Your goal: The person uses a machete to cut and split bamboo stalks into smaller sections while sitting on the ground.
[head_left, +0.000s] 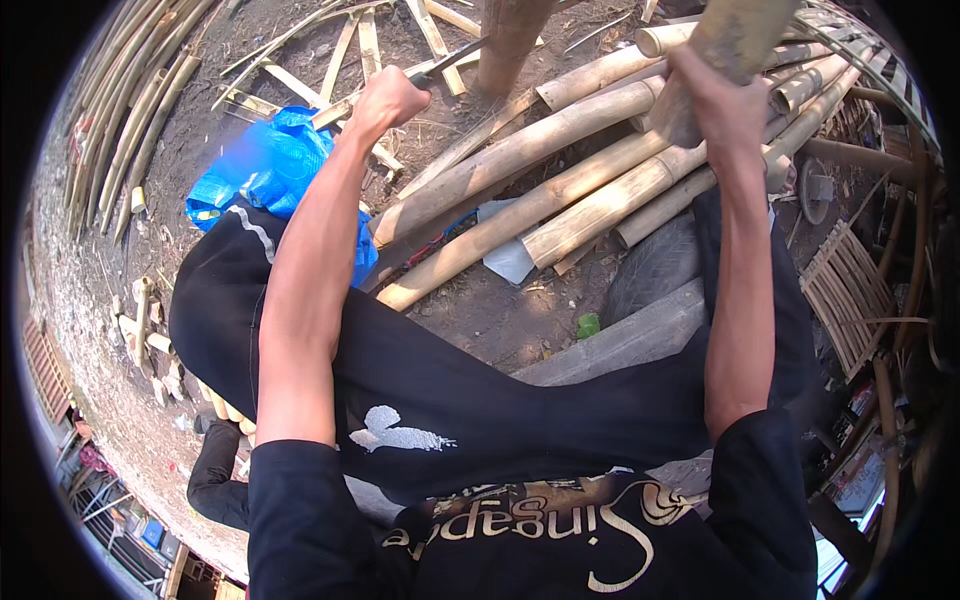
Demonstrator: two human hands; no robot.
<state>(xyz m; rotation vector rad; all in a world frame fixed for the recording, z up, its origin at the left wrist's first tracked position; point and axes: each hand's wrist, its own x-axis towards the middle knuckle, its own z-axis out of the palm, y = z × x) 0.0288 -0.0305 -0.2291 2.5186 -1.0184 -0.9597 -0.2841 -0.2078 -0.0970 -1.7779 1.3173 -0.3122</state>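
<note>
My left hand is closed in a fist round the handle of a knife. Its narrow dark blade points up and right, its tip end beside an upright brown wooden post; whether they touch I cannot tell. Raised at the upper right, my right hand grips a thick, pale piece of wood or bamboo, somewhat blurred. The piece runs past the hand at both ends, and its top is cut off by the picture's edge. Cut bamboo poles lie in a pile between and beyond my arms.
A crumpled blue tarp lies by my left knee. Split bamboo strips litter the dirt beyond it. Long bamboo lengths are stacked far left. A tyre and a grey beam sit before me. A slatted bamboo panel stands right.
</note>
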